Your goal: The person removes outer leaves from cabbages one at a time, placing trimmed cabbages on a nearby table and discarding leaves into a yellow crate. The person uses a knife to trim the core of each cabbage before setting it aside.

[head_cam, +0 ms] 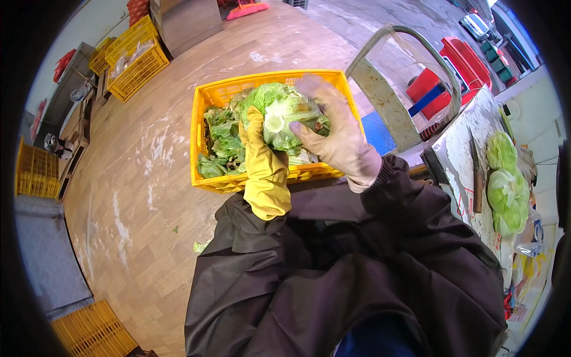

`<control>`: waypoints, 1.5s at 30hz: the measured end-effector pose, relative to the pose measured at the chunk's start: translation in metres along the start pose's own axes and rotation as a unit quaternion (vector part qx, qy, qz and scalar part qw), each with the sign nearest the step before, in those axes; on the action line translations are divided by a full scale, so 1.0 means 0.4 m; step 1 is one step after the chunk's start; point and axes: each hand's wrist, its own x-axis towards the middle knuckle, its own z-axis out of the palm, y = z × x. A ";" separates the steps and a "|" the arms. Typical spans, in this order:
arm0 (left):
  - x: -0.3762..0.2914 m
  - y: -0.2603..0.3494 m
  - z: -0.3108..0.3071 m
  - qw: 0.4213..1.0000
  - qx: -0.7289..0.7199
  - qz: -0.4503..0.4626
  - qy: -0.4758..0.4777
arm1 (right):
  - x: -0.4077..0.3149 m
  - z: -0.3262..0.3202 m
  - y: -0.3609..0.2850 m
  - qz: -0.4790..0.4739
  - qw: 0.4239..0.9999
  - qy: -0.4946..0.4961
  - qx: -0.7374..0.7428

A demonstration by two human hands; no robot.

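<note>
My left hand point(263, 165), in a yellow rubber glove, holds a head of lettuce point(279, 118) from its left side and below. The cut stem faces up, and a brown patch shows on an outer leaf. My right hand point(339, 134), in a pale glove, is at the right side of the head; its fingers are spread and blurred, the thumb near the stem. Whether it grips a leaf cannot be told. Both hands are over a yellow plastic crate point(218, 183) holding loose, partly browned lettuce leaves point(223, 134).
At the right, a white board point(459, 156) bears a knife point(477, 178) and several trimmed lettuce heads point(502, 187). A metal-framed cart with a blue platform point(379, 129) stands beyond the crate. More yellow crates point(138, 73) stand at the left, and a pink broom point(247, 10) lies farther back.
</note>
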 end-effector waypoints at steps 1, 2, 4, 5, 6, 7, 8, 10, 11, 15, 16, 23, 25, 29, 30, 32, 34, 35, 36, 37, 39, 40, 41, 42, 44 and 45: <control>-0.003 -0.002 -0.001 1.000 -0.013 0.007 0.016 | -0.006 0.011 -0.006 0.073 0.994 0.012 0.075; -0.008 -0.006 -0.002 0.999 -0.031 0.040 -0.004 | -0.009 0.019 -0.011 0.142 0.978 0.034 0.149; -0.006 -0.011 -0.001 0.992 0.054 0.111 0.005 | -0.007 0.022 -0.021 0.265 0.949 0.003 0.173; -0.006 -0.013 -0.001 0.992 0.062 0.112 0.024 | -0.005 0.021 -0.027 0.278 0.948 -0.010 0.153; -0.007 -0.014 0.000 0.990 0.080 0.115 0.003 | 0.001 0.016 -0.031 0.288 0.948 -0.024 0.134; -0.008 -0.012 0.001 0.990 0.062 0.126 -0.026 | 0.007 0.012 -0.035 0.297 0.947 -0.038 0.115; -0.007 -0.010 0.001 0.990 0.055 0.124 -0.036 | 0.013 0.002 -0.037 0.298 0.944 -0.054 0.130; -0.011 -0.002 0.002 0.994 0.068 0.086 -0.025 | 0.021 -0.013 -0.041 0.336 0.930 -0.078 0.128; -0.007 0.003 0.003 0.995 0.081 0.059 -0.011 | 0.022 -0.018 -0.041 0.333 0.929 -0.084 0.135; 0.008 0.009 0.000 0.993 0.102 0.044 -0.035 | 0.023 -0.030 -0.040 0.366 0.919 -0.102 0.106; 0.012 0.006 -0.003 0.991 0.111 0.060 -0.053 | 0.023 -0.031 -0.040 0.360 0.923 -0.101 0.087; 0.005 -0.025 -0.020 0.984 0.123 0.111 -0.069 | 0.024 -0.040 -0.052 0.341 0.931 -0.084 0.097; -0.001 -0.028 -0.016 0.989 0.094 0.099 -0.057 | 0.022 -0.038 -0.045 0.377 0.913 -0.068 0.137; -0.006 -0.018 -0.013 0.998 0.026 0.057 -0.016 | 0.010 -0.026 -0.015 0.337 0.930 -0.053 0.137; -0.004 -0.015 -0.011 0.999 -0.021 0.036 -0.011 | 0.013 -0.017 -0.006 0.331 0.930 -0.049 0.151; 0.008 -0.006 -0.006 0.993 0.097 0.059 -0.021 | 0.015 -0.014 0.006 0.332 0.930 -0.041 0.152; 0.013 0.002 0.003 1.000 -0.011 -0.020 0.007 | 0.020 -0.019 0.010 0.268 0.958 -0.045 0.091; 0.013 0.007 0.009 0.999 -0.031 -0.034 0.012 | 0.023 -0.024 0.009 0.267 0.961 -0.055 0.048; 0.012 0.014 0.015 0.997 -0.051 -0.047 0.017 | 0.028 -0.032 0.009 0.304 0.949 -0.066 0.059; 0.009 0.021 0.021 0.996 -0.061 -0.052 0.026 | 0.033 -0.040 0.009 0.361 0.926 -0.083 0.069; 0.005 0.038 0.030 0.995 -0.078 -0.057 0.033 | 0.042 -0.042 0.011 0.416 0.899 -0.086 0.110; 0.005 0.045 0.034 0.995 -0.075 -0.055 0.039 | 0.046 -0.039 0.014 0.412 0.897 -0.072 0.144; 0.005 0.051 0.036 0.994 -0.076 -0.060 0.046 | 0.049 -0.033 0.019 0.396 0.898 -0.061 0.181; 0.007 0.057 0.035 0.994 -0.078 -0.059 0.040 | 0.046 -0.026 0.023 0.394 0.885 -0.049 0.244; 0.013 0.063 0.031 0.995 -0.073 -0.061 0.040 | 0.039 -0.011 0.036 0.395 0.850 -0.023 0.348; 0.015 0.063 0.028 0.994 -0.072 -0.063 0.050 | 0.033 -0.005 0.043 0.365 0.841 -0.013 0.399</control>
